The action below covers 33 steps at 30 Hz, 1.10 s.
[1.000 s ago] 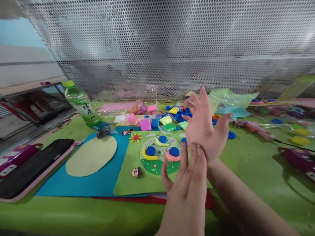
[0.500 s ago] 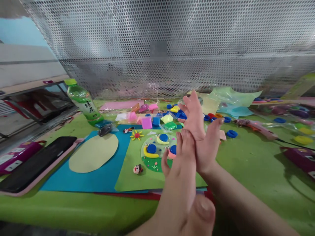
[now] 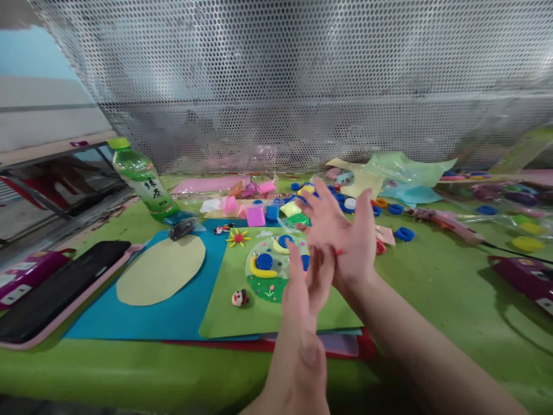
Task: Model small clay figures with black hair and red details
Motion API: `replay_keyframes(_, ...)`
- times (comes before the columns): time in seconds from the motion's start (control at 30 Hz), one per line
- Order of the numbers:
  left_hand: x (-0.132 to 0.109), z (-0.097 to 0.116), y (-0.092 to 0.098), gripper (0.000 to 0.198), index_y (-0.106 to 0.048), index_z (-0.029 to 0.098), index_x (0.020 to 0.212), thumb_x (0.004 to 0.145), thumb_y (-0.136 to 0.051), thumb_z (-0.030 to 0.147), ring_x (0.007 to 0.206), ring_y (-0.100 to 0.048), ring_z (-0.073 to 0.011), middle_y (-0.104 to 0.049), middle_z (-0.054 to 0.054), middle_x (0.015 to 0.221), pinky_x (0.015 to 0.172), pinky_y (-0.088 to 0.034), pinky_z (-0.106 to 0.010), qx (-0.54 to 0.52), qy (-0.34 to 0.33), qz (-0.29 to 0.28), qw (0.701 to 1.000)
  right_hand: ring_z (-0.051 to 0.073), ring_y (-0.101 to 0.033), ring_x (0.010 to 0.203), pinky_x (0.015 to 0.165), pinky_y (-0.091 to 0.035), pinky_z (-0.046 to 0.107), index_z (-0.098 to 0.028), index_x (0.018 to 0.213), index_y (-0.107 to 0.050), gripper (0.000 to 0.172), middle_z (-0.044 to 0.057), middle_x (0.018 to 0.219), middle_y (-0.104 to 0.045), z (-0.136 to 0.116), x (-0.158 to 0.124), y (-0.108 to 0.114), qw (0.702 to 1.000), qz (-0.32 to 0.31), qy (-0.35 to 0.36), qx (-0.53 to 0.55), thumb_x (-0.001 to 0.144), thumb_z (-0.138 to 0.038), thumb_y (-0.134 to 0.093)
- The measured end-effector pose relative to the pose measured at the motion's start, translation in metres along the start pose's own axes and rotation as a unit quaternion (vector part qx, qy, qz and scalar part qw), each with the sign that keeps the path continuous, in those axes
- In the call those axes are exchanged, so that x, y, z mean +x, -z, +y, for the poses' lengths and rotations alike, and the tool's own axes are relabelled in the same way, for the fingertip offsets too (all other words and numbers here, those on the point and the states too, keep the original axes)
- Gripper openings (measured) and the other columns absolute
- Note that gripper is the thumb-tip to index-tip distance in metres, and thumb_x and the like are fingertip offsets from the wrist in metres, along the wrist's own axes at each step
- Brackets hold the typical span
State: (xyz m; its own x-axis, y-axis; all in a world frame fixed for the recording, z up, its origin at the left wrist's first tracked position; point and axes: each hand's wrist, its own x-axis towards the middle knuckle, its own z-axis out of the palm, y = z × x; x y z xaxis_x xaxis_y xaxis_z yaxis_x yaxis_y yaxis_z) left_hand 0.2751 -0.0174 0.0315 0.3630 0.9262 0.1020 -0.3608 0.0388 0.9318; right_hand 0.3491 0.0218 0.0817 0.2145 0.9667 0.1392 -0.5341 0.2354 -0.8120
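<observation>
My right hand (image 3: 345, 242) is raised over the right side of the green card, palm turned toward me, fingers spread. Against its palm sits a tiny red bit (image 3: 339, 252) that looks like modelling clay. My left hand (image 3: 302, 311) is below and left of it, thumb toward me and fingers apart, some bent with their tips near the right palm. Behind the hands lies the light green card (image 3: 233, 317) with a clay picture: snails with blue shells (image 3: 264, 262), a yellow sun with a red centre (image 3: 238, 237) and a small clay head (image 3: 239, 297). My hands hide part of the picture.
Left are a blue sheet (image 3: 142, 323) with a cream paper oval (image 3: 164, 271), a phone (image 3: 64, 288) and a green tea bottle (image 3: 144, 181). Clay blocks (image 3: 255, 216) and blue rings (image 3: 405, 234) lie behind. A corded pink tool (image 3: 458, 227) rests right. Perforated metal (image 3: 276, 86) stands behind.
My hands, pressed palm to palm before, have come apart. The left has slid back and down, and the red bit now shows on the right palm. The view shifted slightly.
</observation>
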Motion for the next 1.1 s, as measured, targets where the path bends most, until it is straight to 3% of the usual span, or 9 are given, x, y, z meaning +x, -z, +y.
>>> replay_keyframes(0.1, -0.012, 0.006, 0.009, 0.051, -0.046, 0.022, 0.137, 0.093, -0.055, 0.046, 0.136, -0.042, -0.0306, -0.052, -0.011, 0.141, 0.114, -0.03, -0.058, 0.045, -0.028, 0.014, 0.999, 0.034, -0.036, 0.139, 0.112, -0.022, 0.062, -0.02, 0.143, -0.038, 0.094, 0.016, 0.149, -0.043, 0.004, 0.005, 0.001, 0.996, 0.003, -0.087, 0.018, 0.078, -0.085, -0.016)
replay_keyframes(0.23, -0.024, 0.014, 0.015, 0.074, -0.019, 0.032, 0.151, 0.091, -0.061, 0.033, 0.139, -0.04, -0.0243, -0.07, -0.004, 0.12, 0.123, -0.01, -0.053, 0.159, -0.117, 0.069, 0.978, 0.03, -0.043, 0.134, 0.111, -0.029, 0.055, -0.017, 0.144, -0.035, 0.077, 0.017, 0.148, -0.043, 0.004, 0.005, -0.001, 0.988, 0.005, -0.152, 0.028, 0.09, -0.068, -0.016)
replay_keyframes(0.3, -0.022, 0.017, 0.016, 0.082, -0.013, 0.032, 0.152, 0.088, -0.064, 0.023, 0.133, -0.049, -0.0246, -0.076, -0.001, 0.106, 0.12, -0.024, -0.054, 0.264, -0.206, 0.102, 0.937, 0.03, -0.048, 0.129, 0.105, -0.037, 0.052, -0.016, 0.143, -0.034, 0.073, 0.017, 0.146, -0.045, 0.004, 0.003, -0.002, 0.985, 0.006, -0.166, 0.033, 0.091, -0.064, -0.017)
replay_keyframes(0.4, -0.016, 0.02, 0.018, 0.08, -0.023, 0.034, 0.149, 0.085, -0.069, 0.019, 0.123, -0.059, -0.0243, -0.078, 0.004, 0.089, 0.111, -0.04, -0.051, 0.335, -0.276, 0.134, 0.891, 0.03, -0.059, 0.114, 0.091, -0.049, 0.045, -0.018, 0.138, -0.04, 0.073, 0.016, 0.136, -0.054, 0.005, -0.004, -0.003, 0.982, -0.001, -0.188, 0.036, 0.088, -0.068, -0.023)
replay_keyframes(0.53, -0.014, 0.022, 0.017, 0.076, -0.034, 0.04, 0.143, 0.081, -0.073, 0.021, 0.107, -0.065, -0.0214, -0.076, 0.008, 0.079, 0.104, -0.045, -0.047, 0.292, -0.273, 0.155, 0.904, 0.026, -0.066, 0.095, 0.075, -0.054, 0.038, -0.018, 0.128, -0.049, 0.071, 0.016, 0.125, -0.061, 0.009, -0.013, -0.004, 0.974, -0.029, -0.222, 0.026, 0.087, -0.071, -0.024)
replay_keyframes(0.63, -0.016, 0.029, 0.02, 0.071, -0.045, 0.038, 0.137, 0.076, -0.078, 0.021, 0.1, -0.066, -0.0159, -0.076, 0.008, 0.075, 0.098, -0.051, -0.033, 0.205, -0.253, 0.185, 0.927, 0.025, -0.065, 0.097, 0.078, -0.054, 0.039, -0.02, 0.124, -0.053, 0.067, 0.015, 0.125, -0.061, 0.012, -0.012, -0.004, 0.98, -0.041, -0.194, 0.001, 0.088, -0.069, -0.023)
replay_keyframes(0.83, -0.009, 0.048, 0.049, 0.065, -0.06, 0.028, 0.12, 0.062, -0.089, 0.03, 0.068, -0.071, -0.0087, -0.072, 0.008, 0.065, 0.071, -0.058, -0.016, -0.071, -0.057, 0.208, 0.974, 0.017, -0.062, 0.091, 0.08, -0.049, 0.03, -0.029, 0.09, -0.075, 0.015, 0.001, 0.103, -0.071, 0.011, -0.01, -0.005, 0.984, -0.119, -0.024, -0.131, 0.085, -0.039, -0.065)
replay_keyframes(0.97, -0.008, 0.051, 0.062, 0.065, -0.062, 0.024, 0.117, 0.06, -0.09, 0.037, 0.063, -0.071, -0.0081, -0.069, 0.008, 0.056, 0.066, -0.057, -0.013, -0.086, -0.017, 0.229, 0.969, 0.016, -0.065, 0.092, 0.08, -0.051, 0.027, -0.027, 0.074, -0.078, 0.009, 0.001, 0.086, -0.074, 0.007, -0.016, -0.012, 0.965, -0.169, 0.03, -0.197, 0.078, -0.022, -0.071)
replay_keyframes(1.1, -0.009, 0.048, 0.067, 0.07, -0.061, 0.023, 0.117, 0.056, -0.091, 0.04, 0.062, -0.069, -0.0066, -0.068, 0.008, 0.055, 0.059, -0.052, -0.009, -0.072, -0.004, 0.24, 0.968, 0.016, -0.069, 0.085, 0.068, -0.054, 0.026, -0.028, 0.075, -0.077, 0.009, 0.0, 0.086, -0.075, 0.013, -0.018, -0.014, 0.961, -0.163, 0.013, -0.224, 0.073, -0.019, -0.074)
